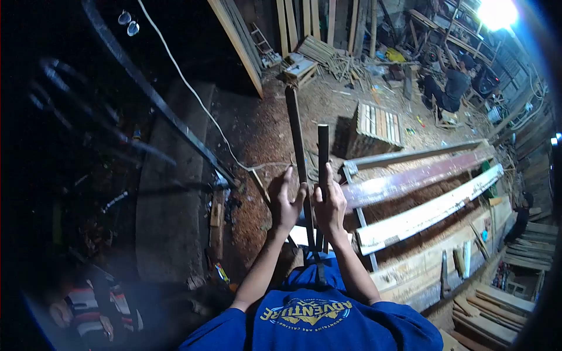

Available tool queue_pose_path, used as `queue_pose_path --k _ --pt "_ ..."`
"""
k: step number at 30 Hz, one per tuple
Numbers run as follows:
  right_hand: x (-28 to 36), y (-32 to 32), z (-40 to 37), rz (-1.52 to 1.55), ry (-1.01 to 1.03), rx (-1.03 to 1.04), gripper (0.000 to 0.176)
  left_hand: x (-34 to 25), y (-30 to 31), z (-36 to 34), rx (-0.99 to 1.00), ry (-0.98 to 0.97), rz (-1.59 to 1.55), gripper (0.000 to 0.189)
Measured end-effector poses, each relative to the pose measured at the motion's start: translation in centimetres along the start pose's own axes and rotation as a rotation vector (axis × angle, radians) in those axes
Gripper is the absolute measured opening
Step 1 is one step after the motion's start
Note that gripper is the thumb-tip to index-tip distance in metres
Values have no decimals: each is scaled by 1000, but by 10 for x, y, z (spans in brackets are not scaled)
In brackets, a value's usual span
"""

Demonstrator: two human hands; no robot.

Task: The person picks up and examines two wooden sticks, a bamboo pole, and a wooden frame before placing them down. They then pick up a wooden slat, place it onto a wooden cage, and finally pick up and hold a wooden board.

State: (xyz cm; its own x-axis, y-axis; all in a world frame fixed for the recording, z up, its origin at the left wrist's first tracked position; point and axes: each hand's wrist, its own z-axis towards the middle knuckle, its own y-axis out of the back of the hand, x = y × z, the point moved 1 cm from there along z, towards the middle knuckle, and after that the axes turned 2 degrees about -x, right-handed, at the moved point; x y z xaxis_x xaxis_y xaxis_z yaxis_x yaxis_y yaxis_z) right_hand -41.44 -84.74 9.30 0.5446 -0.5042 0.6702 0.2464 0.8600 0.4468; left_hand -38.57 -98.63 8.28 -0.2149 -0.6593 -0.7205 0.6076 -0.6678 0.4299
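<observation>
My two hands are up in front of me, each at a dark strip of wood. My right hand [332, 205] pinches the shorter strip [323, 143] between thumb and fingers. My left hand [287, 205] has its thumb against the longer strip [296, 131], fingers raised beside it — whether they close on it, I cannot tell. Both strips stand side by side, top ends free beyond my fingers; their lower ends are hard to make out near my blue shirt [316, 322].

Just right of my right hand, the near ends of three long boards [430, 207] edge the space there, partly covering the floor [257, 140]. Left of my left hand that littered floor gives some room, as far as a grey ledge [170, 234] half lost in the dark. A pale cable [196, 96] crosses on that side.

Farther out, past my right hand, sits one slatted block [379, 124]. Beyond it one person [451, 88] crouches, hands hard to make out — and one lamp [497, 13] glares, washing out its surroundings.
</observation>
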Motion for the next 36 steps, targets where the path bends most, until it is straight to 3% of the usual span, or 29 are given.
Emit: queue_pose_path --k 2,4,7,8,12,17,21,23,24,25,27,29,30,31,32,33,35,36 --pt "-18 -43 45 4 13 0 78 61 -42 44 -39 74 -161 60" --pt "-29 -81 101 47 -14 14 77 91 -61 108 -32 225 -248 62" --pt "-37 -115 178 112 -83 116 75 119 -77 192 -48 279 -294 56" --pt "-44 -129 199 156 -87 115 73 144 -88 212 -106 204 -140 48" --pt "-72 -176 278 103 -66 130 67 157 -95 307 -34 275 -209 27" --pt "-132 -237 352 126 -112 153 71 201 -138 397 -124 344 -456 18" --pt "-189 -294 425 39 18 113 68 261 -183 472 -21 246 -401 18" --pt "-205 -316 475 -28 -3 27 66 298 -214 507 43 305 -479 7" --pt "-218 -329 501 -16 -7 17 66 329 -233 522 67 289 -485 8" --pt "-226 -342 532 14 -5 -4 61 345 -252 542 81 427 -731 19" --pt "-245 -368 587 -25 -166 102 52 371 -268 594 160 216 -358 21" --pt "-261 -394 636 160 -211 68 40 396 -288 638 188 353 -526 9" --pt "-273 -408 655 195 -173 55 36 406 -291 667 185 245 -370 3" --pt "-285 -422 678 233 -133 33 32 416 -297 700 183 125 -212 5" --pt "-300 -431 696 204 -177 86 30 423 -303 719 202 257 -334 15" --pt "-309 -440 711 180 -237 145 28 436 -308 743 309 264 -209 19" --pt "-323 -471 741 274 -327 66 24 450 -322 782 264 328 -440 21" --pt "-327 -484 762 241 -280 47 23 454 -327 805 206 244 -429 31"
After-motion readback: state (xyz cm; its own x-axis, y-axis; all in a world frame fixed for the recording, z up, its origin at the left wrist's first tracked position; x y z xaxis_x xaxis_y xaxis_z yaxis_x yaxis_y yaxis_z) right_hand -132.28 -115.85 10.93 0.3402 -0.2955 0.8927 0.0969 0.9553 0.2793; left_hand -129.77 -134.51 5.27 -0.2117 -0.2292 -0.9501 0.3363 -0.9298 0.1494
